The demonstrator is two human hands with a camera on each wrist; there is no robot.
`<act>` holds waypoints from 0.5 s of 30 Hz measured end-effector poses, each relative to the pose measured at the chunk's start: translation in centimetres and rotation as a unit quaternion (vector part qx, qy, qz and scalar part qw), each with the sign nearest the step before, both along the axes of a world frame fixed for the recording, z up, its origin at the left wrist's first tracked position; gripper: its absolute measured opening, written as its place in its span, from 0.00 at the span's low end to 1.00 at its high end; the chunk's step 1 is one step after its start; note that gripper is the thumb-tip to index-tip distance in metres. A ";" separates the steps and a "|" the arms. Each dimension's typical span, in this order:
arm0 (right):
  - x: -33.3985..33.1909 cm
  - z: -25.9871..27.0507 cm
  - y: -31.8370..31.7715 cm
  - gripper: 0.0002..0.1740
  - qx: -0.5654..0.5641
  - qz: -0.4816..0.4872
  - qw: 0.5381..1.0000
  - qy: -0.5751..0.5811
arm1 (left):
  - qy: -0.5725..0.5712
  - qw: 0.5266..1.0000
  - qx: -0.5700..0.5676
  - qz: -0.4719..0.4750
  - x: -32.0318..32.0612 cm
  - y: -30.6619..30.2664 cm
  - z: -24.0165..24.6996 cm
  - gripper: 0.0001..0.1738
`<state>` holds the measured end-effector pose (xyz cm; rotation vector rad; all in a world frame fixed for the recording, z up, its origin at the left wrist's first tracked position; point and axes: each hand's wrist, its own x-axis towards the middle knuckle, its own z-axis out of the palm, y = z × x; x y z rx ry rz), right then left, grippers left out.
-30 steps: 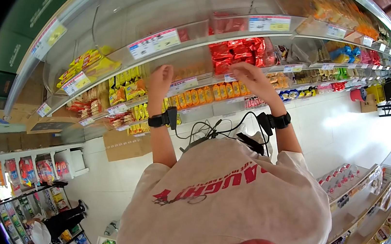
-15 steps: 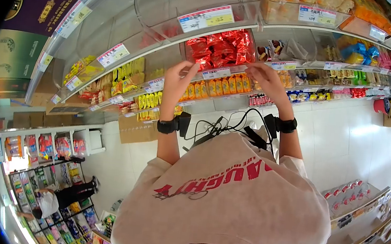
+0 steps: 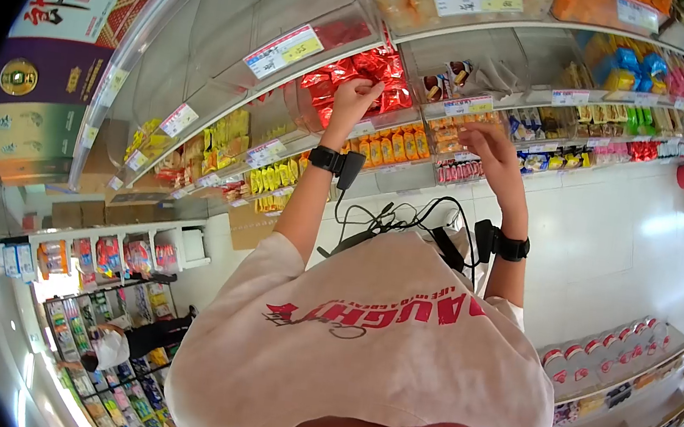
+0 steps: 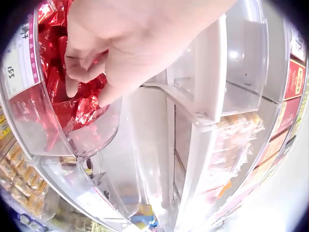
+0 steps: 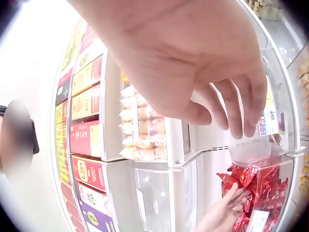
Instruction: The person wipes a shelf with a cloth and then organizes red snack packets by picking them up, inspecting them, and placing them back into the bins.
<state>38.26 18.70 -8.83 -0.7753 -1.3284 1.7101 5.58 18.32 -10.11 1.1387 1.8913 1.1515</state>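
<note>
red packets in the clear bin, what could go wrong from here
The red packets are loosely heaped, so the left hand digging among them might push one over the front of the clear bin. The right hand hovers off the bin, so it may not steady anything. The loose cables could snag on a shelf edge.

Enterable from front, between upper shelf (image 3: pixel 292 78) and clear bin (image 4: pixel 96 137); fenced by bin's front and side walls, partly blocked inside by left hand (image 4: pixel 125 36), red packets (image 4: pixel 54 55).
</note>
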 end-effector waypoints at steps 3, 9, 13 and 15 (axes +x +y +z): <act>0.5 0.6 -0.9 0.16 -0.005 -0.025 1.000 0.009 | 0.067 0.997 0.034 -0.020 -0.5 1.3 -1.9 0.22; -1.0 0.7 -1.5 0.15 -0.007 -0.025 1.000 0.001 | 0.129 0.989 0.056 -0.054 -1.0 0.6 -1.0 0.13; -4.0 0.8 -1.6 0.16 0.006 0.024 1.000 -0.004 | 0.127 0.982 0.032 -0.136 -1.9 -3.3 2.8 0.11; -6.0 0.9 -1.5 0.20 0.002 0.041 0.999 -0.019 | 0.058 0.984 0.024 -0.165 -2.3 -5.4 4.5 0.11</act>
